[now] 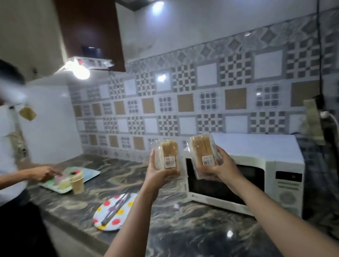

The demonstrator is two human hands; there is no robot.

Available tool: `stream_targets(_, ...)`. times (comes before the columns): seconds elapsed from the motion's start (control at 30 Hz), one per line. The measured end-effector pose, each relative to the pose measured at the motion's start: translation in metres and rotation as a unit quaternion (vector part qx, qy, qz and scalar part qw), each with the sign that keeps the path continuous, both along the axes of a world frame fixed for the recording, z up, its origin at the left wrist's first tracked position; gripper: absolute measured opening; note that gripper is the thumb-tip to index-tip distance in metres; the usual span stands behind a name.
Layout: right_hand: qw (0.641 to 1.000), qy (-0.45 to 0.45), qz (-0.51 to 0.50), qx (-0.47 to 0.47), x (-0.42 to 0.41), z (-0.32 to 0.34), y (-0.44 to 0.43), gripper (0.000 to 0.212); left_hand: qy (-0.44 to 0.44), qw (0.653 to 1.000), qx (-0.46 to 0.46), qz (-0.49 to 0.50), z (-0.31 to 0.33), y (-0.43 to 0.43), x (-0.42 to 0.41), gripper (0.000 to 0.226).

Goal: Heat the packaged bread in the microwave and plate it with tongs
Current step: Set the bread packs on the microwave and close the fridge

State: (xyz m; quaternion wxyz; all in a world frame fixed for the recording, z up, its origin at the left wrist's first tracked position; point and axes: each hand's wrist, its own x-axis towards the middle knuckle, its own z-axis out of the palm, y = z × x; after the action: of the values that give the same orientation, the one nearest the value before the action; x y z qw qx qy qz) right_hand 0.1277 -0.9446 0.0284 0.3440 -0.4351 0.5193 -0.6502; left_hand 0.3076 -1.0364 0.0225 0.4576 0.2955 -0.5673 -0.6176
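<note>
The left bread pack (168, 153) and the right bread pack (203, 147) each have a white barcode sticker (169, 162), but the print is too small to read. The microwave (259, 145) screen (288, 177) shows one faint, unclear mark.

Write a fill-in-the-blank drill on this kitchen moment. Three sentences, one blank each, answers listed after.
1. The left hand grips one bread pack; the right hand grips a second bread pack, making ____ packs held.
2. The microwave door is ____.
3. The tongs lie ____ the dotted plate.

Missing words: two; closed; on.
</note>
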Motion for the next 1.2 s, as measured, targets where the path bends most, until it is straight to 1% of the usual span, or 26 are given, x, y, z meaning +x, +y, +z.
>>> stream_targets(0.13, 0.996, 0.009, -0.091, 0.014, -0.056, 0.011, -0.037, 0.082, -0.034, 0.994, -0.020, -0.098, 0.011, -0.064, -0.079, 0.108)
stream_targets(0.23, 0.988, 0.009, -0.150, 0.043, -0.100, 0.018, -0.057, 0.082, -0.042, 0.991, -0.018, -0.123, 0.017, -0.101, -0.134, 0.104)
stream_targets(0.3, 0.983, -0.012, -0.172, 0.061, -0.129, 0.020, -0.069, 0.074, -0.043, 0.987, 0.007, -0.158, 0.018, -0.120, -0.170, 0.101)
stream_targets(0.33, 0.982, -0.017, -0.175, 0.070, -0.137, 0.021, -0.070, 0.072, -0.051, 0.986, 0.008, -0.156, 0.019, -0.124, -0.180, 0.100)
stream_targets(0.4, 0.975, -0.002, -0.202, 0.092, -0.160, 0.016, -0.078, 0.076, -0.063, 0.984, 0.008, -0.167, 0.019, -0.133, -0.204, 0.094)
stream_targets(0.47, 0.966, 0.012, -0.231, 0.111, -0.176, 0.012, -0.085, 0.081, -0.091, 0.979, -0.001, -0.185, 0.015, -0.145, -0.226, 0.085)
stream_targets(0.6, 0.940, 0.053, -0.291, 0.171, -0.197, 0.006, -0.091, 0.084, -0.153, 0.968, -0.015, -0.198, 0.009, -0.159, -0.259, 0.061)
stream_targets(0.67, 0.924, 0.098, -0.311, 0.198, -0.202, 0.005, -0.091, 0.085, -0.182, 0.964, -0.038, -0.191, 0.005, -0.167, -0.271, 0.047)
stream_targets(0.7, 0.912, 0.134, -0.324, 0.212, -0.205, 0.004, -0.092, 0.084, -0.195, 0.960, -0.052, -0.193, 0.005, -0.170, -0.276, 0.049)
stream_targets(0.77, 0.889, 0.193, -0.339, 0.242, -0.211, 0.003, -0.095, 0.082, -0.224, 0.954, -0.077, -0.185, 0.003, -0.176, -0.285, 0.074)
stream_targets(0.8, 0.878, 0.208, -0.344, 0.259, -0.213, 0.003, -0.097, 0.078, -0.244, 0.951, -0.090, -0.170, -0.001, -0.182, -0.292, 0.090)
stream_targets(0.83, 0.870, 0.217, -0.349, 0.272, -0.216, 0.002, -0.100, 0.072, -0.270, 0.945, -0.100, -0.158, -0.002, -0.185, -0.295, 0.098)
stream_targets(0.87, 0.864, 0.217, -0.354, 0.286, -0.219, 0.001, -0.103, 0.066, -0.286, 0.941, -0.107, -0.148, -0.001, -0.184, -0.295, 0.098)
stream_targets(0.93, 0.861, 0.202, -0.360, 0.296, -0.225, 0.000, -0.108, 0.051, -0.286, 0.940, -0.116, -0.146, -0.002, -0.185, -0.296, 0.079)
stream_targets(0.97, 0.865, 0.195, -0.358, 0.292, -0.226, 0.001, -0.109, 0.044, -0.276, 0.940, -0.126, -0.158, -0.002, -0.188, -0.296, 0.073)
stream_targets(1.0, 0.870, 0.187, -0.353, 0.290, -0.228, 0.002, -0.111, 0.041, -0.267, 0.939, -0.135, -0.169, -0.003, -0.191, -0.298, 0.071)
stream_targets(1.1, 0.877, 0.179, -0.343, 0.284, -0.234, 0.001, -0.115, 0.049, -0.254, 0.937, -0.163, -0.175, -0.007, -0.196, -0.302, 0.058)
stream_targets(1.2, 0.875, 0.180, -0.345, 0.287, -0.236, 0.002, -0.121, 0.054, -0.253, 0.937, -0.179, -0.165, -0.007, -0.196, -0.304, 0.046)
